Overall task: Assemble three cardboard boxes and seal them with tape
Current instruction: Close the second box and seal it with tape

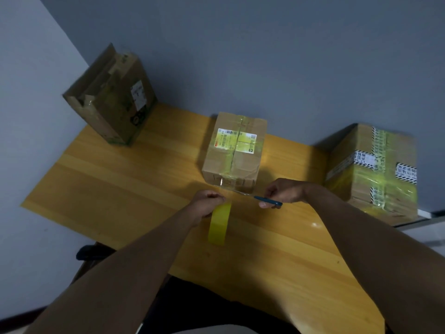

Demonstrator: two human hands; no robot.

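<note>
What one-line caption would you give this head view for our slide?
Left hand holds the yellow tape roll while right hand brings blue-handled scissors to the tape by the middle box.

table (115, 189): glossy wood | boxes (234, 150): matt cardbd | tape (219, 222): shiny plastic

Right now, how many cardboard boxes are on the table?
3. One tall box stands at the far left corner, one middle box sits just beyond the hands, and one big box is at the right edge. None seems hidden.
</note>
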